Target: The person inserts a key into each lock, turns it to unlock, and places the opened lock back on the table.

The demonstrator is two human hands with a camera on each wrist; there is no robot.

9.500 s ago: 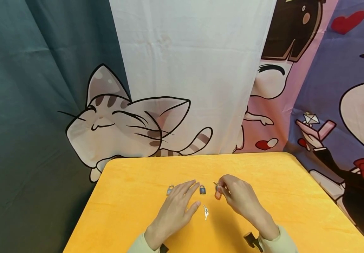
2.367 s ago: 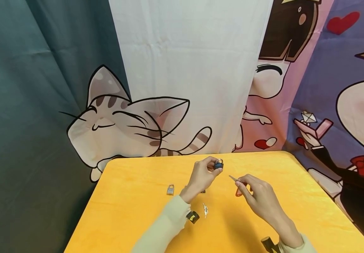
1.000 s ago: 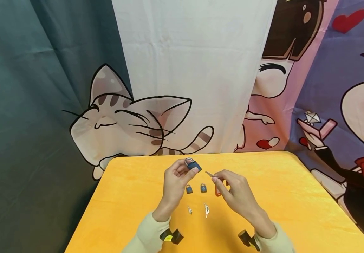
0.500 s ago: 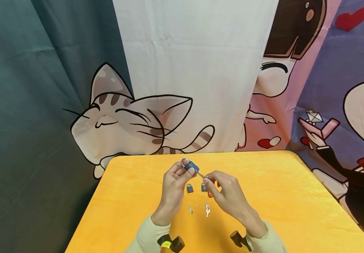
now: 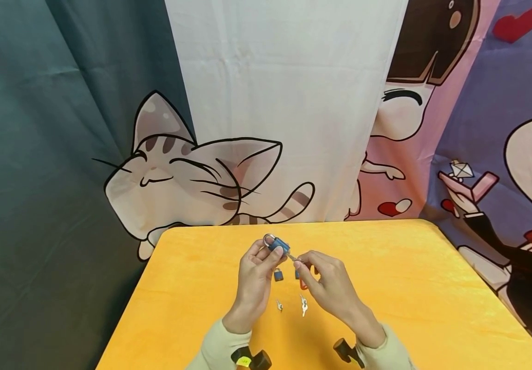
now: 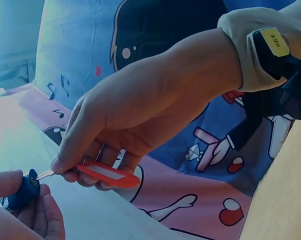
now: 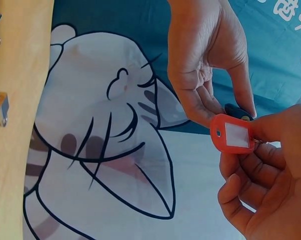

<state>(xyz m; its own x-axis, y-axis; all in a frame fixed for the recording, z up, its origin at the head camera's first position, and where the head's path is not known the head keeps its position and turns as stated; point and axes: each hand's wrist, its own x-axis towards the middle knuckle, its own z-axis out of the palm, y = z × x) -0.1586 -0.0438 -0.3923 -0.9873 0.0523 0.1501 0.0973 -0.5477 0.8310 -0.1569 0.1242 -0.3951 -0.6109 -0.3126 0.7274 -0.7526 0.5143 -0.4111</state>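
Observation:
In the head view my left hand (image 5: 253, 282) holds a blue padlock (image 5: 279, 244) above the table, its shackle toward the upper left. My right hand (image 5: 333, 282) pinches a small key (image 5: 293, 258) between thumb and forefinger. The left wrist view has the key's tip at the keyhole in the padlock's base; how deep it sits I cannot tell. From the key hangs a red key tag (image 7: 223, 135) with a white label. On the table below are a blue padlock (image 5: 278, 275) and another padlock (image 5: 297, 275), partly covered by my right hand.
Loose keys (image 5: 279, 305) and a second bunch of keys (image 5: 304, 305) lie on the yellow tabletop (image 5: 178, 308) nearer me. A padlock (image 7: 2, 108) shows at the right wrist view's left edge. Printed curtains (image 5: 270, 103) hang behind the table.
Earlier, my left hand hovered without the padlock; later it lifted it and drew it leftward. A second ago key and padlock were apart; my right hand has since moved left to bring them together.

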